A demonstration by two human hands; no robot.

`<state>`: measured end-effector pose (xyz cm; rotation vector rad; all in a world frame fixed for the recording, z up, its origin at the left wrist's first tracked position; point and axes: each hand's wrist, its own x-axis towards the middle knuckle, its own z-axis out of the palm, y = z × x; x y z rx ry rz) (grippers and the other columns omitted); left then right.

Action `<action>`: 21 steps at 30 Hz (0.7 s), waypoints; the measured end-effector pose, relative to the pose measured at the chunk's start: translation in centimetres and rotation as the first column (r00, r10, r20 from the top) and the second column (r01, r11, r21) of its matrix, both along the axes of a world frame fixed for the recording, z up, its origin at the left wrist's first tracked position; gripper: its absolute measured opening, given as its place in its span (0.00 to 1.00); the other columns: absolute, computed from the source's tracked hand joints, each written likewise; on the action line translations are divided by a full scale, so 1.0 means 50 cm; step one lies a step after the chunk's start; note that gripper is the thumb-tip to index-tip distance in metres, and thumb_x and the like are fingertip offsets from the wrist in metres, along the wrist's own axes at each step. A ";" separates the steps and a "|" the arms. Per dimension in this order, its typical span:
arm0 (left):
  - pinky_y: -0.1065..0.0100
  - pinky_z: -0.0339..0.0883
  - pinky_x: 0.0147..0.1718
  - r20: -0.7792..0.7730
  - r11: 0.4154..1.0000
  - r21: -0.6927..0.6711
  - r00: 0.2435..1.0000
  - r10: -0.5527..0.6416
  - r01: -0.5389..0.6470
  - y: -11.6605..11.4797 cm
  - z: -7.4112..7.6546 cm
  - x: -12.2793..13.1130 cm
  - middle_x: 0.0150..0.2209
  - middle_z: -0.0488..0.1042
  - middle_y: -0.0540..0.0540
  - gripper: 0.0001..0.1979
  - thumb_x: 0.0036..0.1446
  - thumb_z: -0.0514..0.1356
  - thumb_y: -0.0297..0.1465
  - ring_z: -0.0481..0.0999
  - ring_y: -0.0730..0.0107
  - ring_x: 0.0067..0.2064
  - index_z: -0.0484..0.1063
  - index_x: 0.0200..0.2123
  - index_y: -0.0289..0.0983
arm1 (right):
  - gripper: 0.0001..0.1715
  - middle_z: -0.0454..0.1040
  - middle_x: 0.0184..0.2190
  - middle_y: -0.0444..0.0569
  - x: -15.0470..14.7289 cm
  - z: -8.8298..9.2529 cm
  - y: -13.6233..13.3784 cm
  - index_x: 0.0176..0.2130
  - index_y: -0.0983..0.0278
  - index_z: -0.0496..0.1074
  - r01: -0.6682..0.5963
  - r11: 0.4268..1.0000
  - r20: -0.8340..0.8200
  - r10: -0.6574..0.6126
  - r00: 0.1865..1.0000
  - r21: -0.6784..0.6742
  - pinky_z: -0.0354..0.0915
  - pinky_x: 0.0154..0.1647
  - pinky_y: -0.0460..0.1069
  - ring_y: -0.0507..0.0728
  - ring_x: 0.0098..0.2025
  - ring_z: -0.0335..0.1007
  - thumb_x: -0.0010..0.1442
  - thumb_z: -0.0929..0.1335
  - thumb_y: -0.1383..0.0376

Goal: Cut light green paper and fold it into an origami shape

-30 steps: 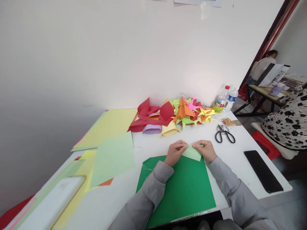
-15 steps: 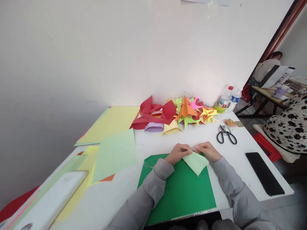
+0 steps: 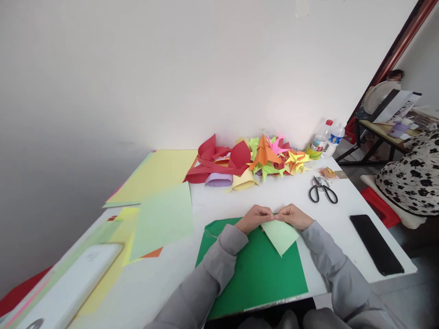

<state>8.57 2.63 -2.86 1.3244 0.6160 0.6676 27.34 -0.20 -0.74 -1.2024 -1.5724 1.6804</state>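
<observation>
A folded sheet of light green paper hangs from my fingertips, its pointed corner toward me over a dark green board. My left hand pinches the paper's far edge from the left. From the right, my right hand pinches the same edge, and the fingertips of both hands meet there. Fingers partly hide the paper's upper edge, so the fold between them cannot be made out.
Red, purple and yellow curled paper pieces and folded paper stars lie by the wall. Scissors, a black phone-like slab and bottles stand or lie at right. Coloured sheets and a white device are left.
My right hand has moved slightly left, bringing its fingertips against those of my left hand on the paper's edge. The paper's lower corner has dropped a little toward me.
</observation>
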 end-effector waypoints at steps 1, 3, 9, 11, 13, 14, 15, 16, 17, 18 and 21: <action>0.74 0.56 0.15 0.000 1.000 -0.006 1.000 0.002 -0.002 0.000 -0.001 0.001 0.22 0.65 0.51 0.16 0.45 0.67 0.41 0.63 0.78 0.20 0.76 0.23 0.31 | 0.29 0.54 0.11 0.35 0.000 0.001 0.000 0.17 0.67 0.66 0.009 1.000 -0.004 -0.009 1.000 0.000 0.40 0.17 0.44 0.44 0.16 0.42 0.44 0.72 0.44; 0.73 0.56 0.14 -0.003 1.000 -0.016 1.000 0.019 -0.019 -0.001 -0.004 0.003 0.22 0.65 0.51 0.17 0.45 0.67 0.41 0.63 0.78 0.19 0.76 0.23 0.31 | 0.28 0.56 0.11 0.36 -0.001 0.000 0.001 0.18 0.67 0.69 0.039 0.999 -0.009 -0.039 0.999 0.001 0.40 0.17 0.44 0.44 0.16 0.43 0.43 0.72 0.45; 0.74 0.54 0.15 -0.030 0.994 0.035 0.994 0.102 -0.101 0.004 0.001 -0.001 0.22 0.66 0.50 0.16 0.43 0.67 0.41 0.62 0.79 0.20 0.76 0.22 0.31 | 0.24 0.60 0.11 0.37 -0.001 -0.015 0.007 0.19 0.68 0.72 0.115 0.993 0.005 -0.115 0.993 -0.013 0.42 0.18 0.45 0.45 0.16 0.47 0.39 0.75 0.49; 0.74 0.53 0.15 -0.028 0.989 0.057 0.990 0.140 -0.139 0.007 0.004 -0.004 0.23 0.66 0.50 0.16 0.43 0.67 0.40 0.62 0.79 0.20 0.75 0.21 0.31 | 0.23 0.63 0.12 0.38 0.000 -0.017 0.008 0.19 0.68 0.73 0.128 0.992 0.006 -0.128 0.992 -0.010 0.44 0.18 0.45 0.45 0.16 0.49 0.38 0.76 0.50; 0.74 0.53 0.15 -0.021 0.984 0.063 0.985 0.170 -0.168 0.008 0.006 -0.006 0.22 0.66 0.50 0.16 0.43 0.67 0.41 0.62 0.79 0.20 0.75 0.21 0.31 | 0.23 0.63 0.12 0.38 0.000 -0.015 0.009 0.19 0.68 0.72 0.133 0.991 0.012 -0.133 0.991 -0.004 0.45 0.18 0.45 0.45 0.16 0.50 0.37 0.76 0.51; 0.74 0.53 0.15 -0.018 0.982 0.063 0.984 0.179 -0.177 0.008 0.005 -0.006 0.22 0.65 0.50 0.16 0.44 0.67 0.41 0.61 0.79 0.20 0.75 0.21 0.31 | 0.23 0.62 0.11 0.38 0.000 -0.013 0.009 0.18 0.68 0.71 0.134 0.991 0.016 -0.134 0.991 -0.001 0.45 0.18 0.45 0.45 0.16 0.49 0.36 0.76 0.51; 0.74 0.53 0.15 -0.017 0.981 0.064 0.982 0.187 -0.185 0.007 0.005 -0.005 0.22 0.65 0.50 0.16 0.44 0.66 0.41 0.61 0.79 0.20 0.75 0.21 0.31 | 0.23 0.61 0.11 0.37 -0.001 -0.012 0.009 0.18 0.68 0.70 0.135 0.991 0.019 -0.135 0.991 -0.001 0.44 0.18 0.44 0.45 0.16 0.49 0.36 0.76 0.51; 0.74 0.53 0.15 -0.019 0.979 0.067 0.981 0.193 -0.191 0.006 0.004 -0.004 0.23 0.65 0.50 0.16 0.44 0.66 0.40 0.61 0.79 0.20 0.75 0.21 0.31 | 0.23 0.60 0.11 0.37 -0.001 -0.010 0.009 0.17 0.68 0.70 0.137 0.991 0.021 -0.137 0.990 -0.003 0.44 0.18 0.44 0.45 0.16 0.49 0.36 0.76 0.51; 0.75 0.53 0.14 -0.021 0.978 0.071 0.980 0.199 -0.197 0.006 0.003 -0.003 0.23 0.65 0.50 0.16 0.45 0.66 0.40 0.61 0.79 0.21 0.75 0.22 0.31 | 0.24 0.60 0.10 0.37 -0.002 -0.008 0.009 0.17 0.68 0.70 0.139 0.990 0.022 -0.139 0.990 -0.007 0.44 0.18 0.44 0.45 0.15 0.49 0.35 0.77 0.51; 0.75 0.53 0.14 -0.024 0.977 0.074 0.979 0.203 -0.201 0.005 0.002 -0.002 0.23 0.65 0.50 0.16 0.45 0.66 0.41 0.61 0.79 0.21 0.75 0.22 0.31 | 0.24 0.60 0.10 0.37 -0.003 -0.007 0.008 0.17 0.67 0.69 0.141 0.990 0.022 -0.141 0.990 -0.011 0.45 0.18 0.44 0.45 0.15 0.49 0.35 0.77 0.51; 0.75 0.53 0.13 -0.026 0.970 0.080 0.973 0.230 -0.227 0.005 0.003 -0.002 0.24 0.64 0.50 0.16 0.46 0.65 0.41 0.61 0.79 0.21 0.74 0.23 0.31 | 0.24 0.60 0.10 0.37 -0.003 -0.008 0.009 0.17 0.67 0.69 0.162 0.987 0.023 -0.162 0.987 -0.010 0.45 0.17 0.44 0.45 0.15 0.49 0.33 0.77 0.51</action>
